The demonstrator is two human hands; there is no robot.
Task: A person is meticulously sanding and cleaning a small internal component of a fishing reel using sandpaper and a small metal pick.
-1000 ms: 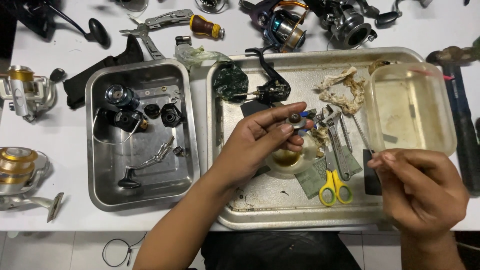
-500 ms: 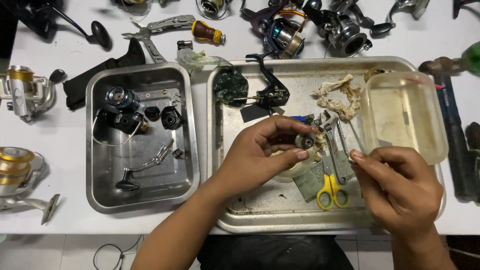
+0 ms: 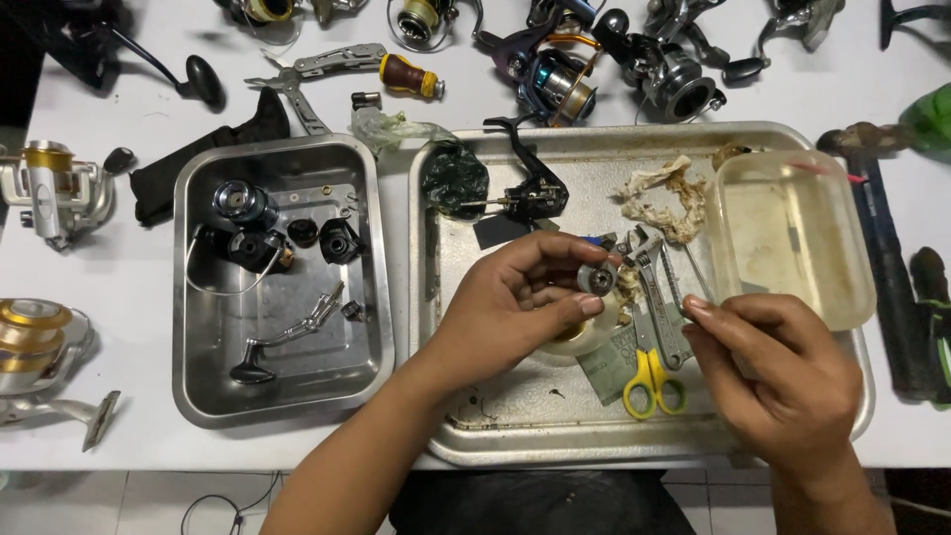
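Left hand [image 3: 515, 297] is pinching a small round metal part [image 3: 600, 279] over the large tray [image 3: 515, 436], keeping drips inside | right hand [image 3: 783, 376] is closing fingertips on something too thin to identify, beside the yellow scissors [image 3: 654, 381] | spanner [image 3: 654, 287] is lying within reach.

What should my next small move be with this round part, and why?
Probably bring the right hand across to the small round metal part pinched in the left hand's fingertips. Its thumb and forefinger are pinched together, perhaps on something thin, and the part's open face points toward it above the large steel tray.
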